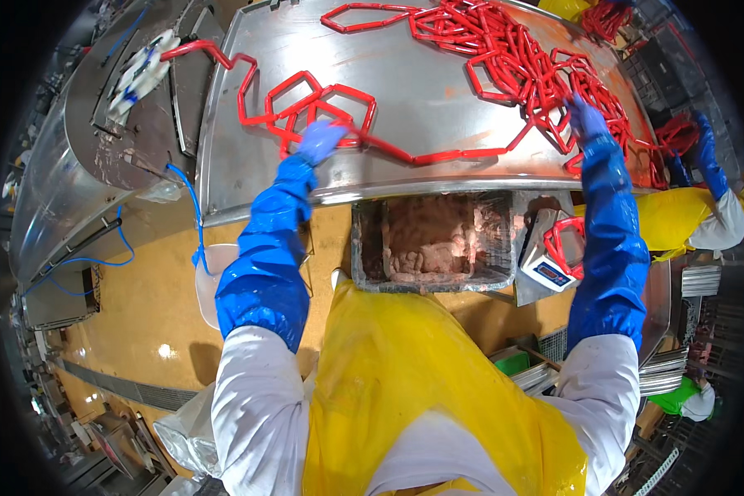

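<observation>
A long chain of red sausage links [459,155] lies across the steel table in front of me. My left hand [321,142], in a thin purple-blue glove, is closed on the links near the table's front edge, beside several loose loops. Farther right, my right hand [585,120] reaches into the edge of a large heap of linked sausages [504,62]; its fingers are pressed together around links there, partly hidden. A slack stretch of the chain runs between my hands. At the left, the chain comes from a white round part [143,76] on a steel machine.
Below the table's front edge [339,197] stands a black tub [436,287] with pinkish meat. Beside it, red links rest on a scale [550,256]. A blue hose [192,202] hangs at the left. A co-worker in a yellow apron [678,217] is at the right.
</observation>
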Available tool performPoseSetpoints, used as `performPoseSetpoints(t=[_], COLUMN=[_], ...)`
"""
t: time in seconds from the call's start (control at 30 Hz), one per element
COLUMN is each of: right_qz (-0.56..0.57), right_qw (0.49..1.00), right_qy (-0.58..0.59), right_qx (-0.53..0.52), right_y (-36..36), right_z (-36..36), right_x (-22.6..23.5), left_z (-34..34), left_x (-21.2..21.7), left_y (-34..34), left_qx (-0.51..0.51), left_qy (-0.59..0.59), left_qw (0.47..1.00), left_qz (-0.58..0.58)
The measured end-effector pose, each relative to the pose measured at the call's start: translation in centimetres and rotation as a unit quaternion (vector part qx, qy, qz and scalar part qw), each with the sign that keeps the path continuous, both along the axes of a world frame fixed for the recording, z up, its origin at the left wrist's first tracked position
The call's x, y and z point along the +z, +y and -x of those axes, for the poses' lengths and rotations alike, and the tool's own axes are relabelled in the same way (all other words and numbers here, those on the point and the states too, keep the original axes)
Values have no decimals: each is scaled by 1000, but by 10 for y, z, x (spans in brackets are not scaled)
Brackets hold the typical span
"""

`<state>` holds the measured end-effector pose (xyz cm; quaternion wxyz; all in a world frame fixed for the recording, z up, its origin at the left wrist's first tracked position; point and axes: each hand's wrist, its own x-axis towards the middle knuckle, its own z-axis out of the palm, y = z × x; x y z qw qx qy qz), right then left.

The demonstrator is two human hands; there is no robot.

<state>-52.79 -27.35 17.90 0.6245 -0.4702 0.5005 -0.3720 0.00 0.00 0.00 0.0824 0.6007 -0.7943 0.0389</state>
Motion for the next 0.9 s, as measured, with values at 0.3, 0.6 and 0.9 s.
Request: performPoseSetpoints(t=[0.3, 0.6, 0.9], right_qz=[-89, -349, -277], right_qw=[958, 910, 930], right_qy=[-210, -225, -235], right_qx=[173, -6, 56], right_y=[149, 289, 294], right_z=[-146, -127, -134], right_x=[-29, -232, -164], left_z=[101, 88, 112], left_x=[-54, -72, 0], left_y=[-10, 16, 43], left_qx=[133, 112, 69], left_qy=[-43, -62, -63], left_qw=[988, 985, 951], left_qz=[-69, -113, -294])
